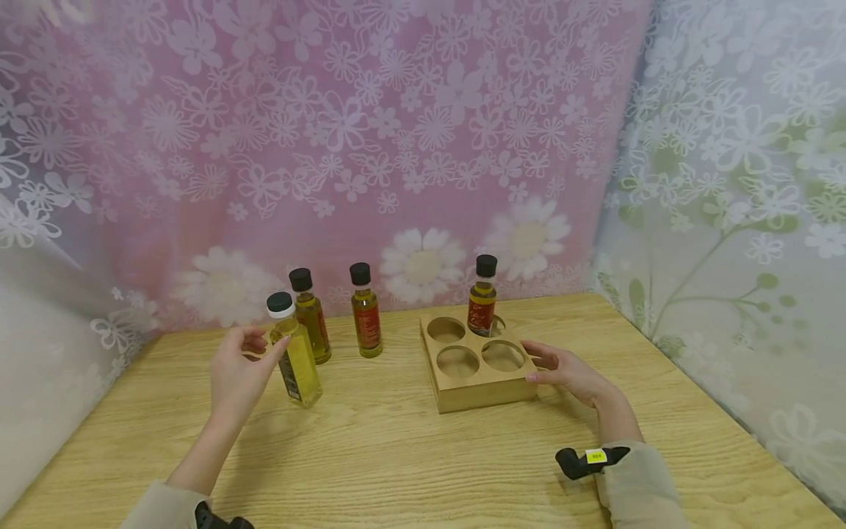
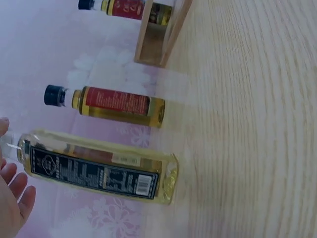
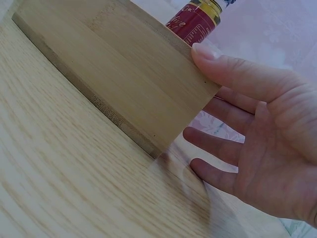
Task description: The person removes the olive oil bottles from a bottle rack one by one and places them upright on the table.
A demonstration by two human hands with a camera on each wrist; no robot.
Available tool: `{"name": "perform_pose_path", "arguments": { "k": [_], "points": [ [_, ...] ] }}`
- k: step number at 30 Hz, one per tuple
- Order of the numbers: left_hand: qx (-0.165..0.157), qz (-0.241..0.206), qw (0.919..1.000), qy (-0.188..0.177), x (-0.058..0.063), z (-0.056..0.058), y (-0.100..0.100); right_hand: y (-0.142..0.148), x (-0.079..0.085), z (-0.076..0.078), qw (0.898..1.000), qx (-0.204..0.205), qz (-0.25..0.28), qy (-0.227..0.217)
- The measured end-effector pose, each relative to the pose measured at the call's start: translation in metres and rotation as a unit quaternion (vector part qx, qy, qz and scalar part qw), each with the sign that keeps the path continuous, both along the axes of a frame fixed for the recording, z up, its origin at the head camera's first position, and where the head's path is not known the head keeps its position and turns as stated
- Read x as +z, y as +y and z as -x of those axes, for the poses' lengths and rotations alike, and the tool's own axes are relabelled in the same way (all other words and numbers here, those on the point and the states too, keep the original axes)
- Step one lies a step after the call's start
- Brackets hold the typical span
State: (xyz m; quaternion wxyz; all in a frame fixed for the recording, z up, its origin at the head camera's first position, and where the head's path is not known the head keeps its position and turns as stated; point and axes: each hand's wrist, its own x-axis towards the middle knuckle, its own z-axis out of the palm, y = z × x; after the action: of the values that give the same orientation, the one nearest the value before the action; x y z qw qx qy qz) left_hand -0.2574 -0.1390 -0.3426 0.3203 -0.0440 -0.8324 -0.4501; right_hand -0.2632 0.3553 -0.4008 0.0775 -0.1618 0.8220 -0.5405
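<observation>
A square clear bottle of yellow oil (image 1: 300, 364), dark-capped with a black label, stands upright on the table. My left hand (image 1: 241, 367) is at its neck, thumb in front of the shoulder and loosely bent fingers on the far side. Close behind stands a red-labelled oil bottle (image 1: 316, 330), with a similar small bottle (image 1: 367, 327) to its right. My right hand (image 1: 568, 375) holds the near right corner of a wooden bottle holder (image 1: 485, 391), thumb at the front edge. In the holder's back right hole sits another red-labelled oil bottle (image 1: 482, 305).
The holder's other round holes have no bottles in them. A wood-grain table (image 1: 396, 470) extends to a pink floral curtain (image 1: 410, 147) behind. Another floral curtain (image 1: 747, 220) hangs along the right side.
</observation>
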Motion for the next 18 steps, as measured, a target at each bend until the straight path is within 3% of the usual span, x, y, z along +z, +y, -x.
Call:
{"name": "perform_pose_path", "arguments": {
  "k": [7, 12, 18],
  "points": [
    [-0.035, 0.036, 0.9985, 0.019, 0.005, -0.007, 0.017, 0.001, 0.000, -0.001, 1.000, 0.000, -0.002, 0.002],
    [-0.070, 0.055, 0.9958, -0.020, 0.010, -0.004, 0.039, 0.001, 0.000, -0.001, 1.000, 0.002, -0.002, 0.004],
    [-0.123, 0.045, 0.9894, -0.063, 0.014, 0.000, 0.070, 0.001, 0.000, 0.000, 1.000, 0.005, -0.005, 0.004]
  ]
}}
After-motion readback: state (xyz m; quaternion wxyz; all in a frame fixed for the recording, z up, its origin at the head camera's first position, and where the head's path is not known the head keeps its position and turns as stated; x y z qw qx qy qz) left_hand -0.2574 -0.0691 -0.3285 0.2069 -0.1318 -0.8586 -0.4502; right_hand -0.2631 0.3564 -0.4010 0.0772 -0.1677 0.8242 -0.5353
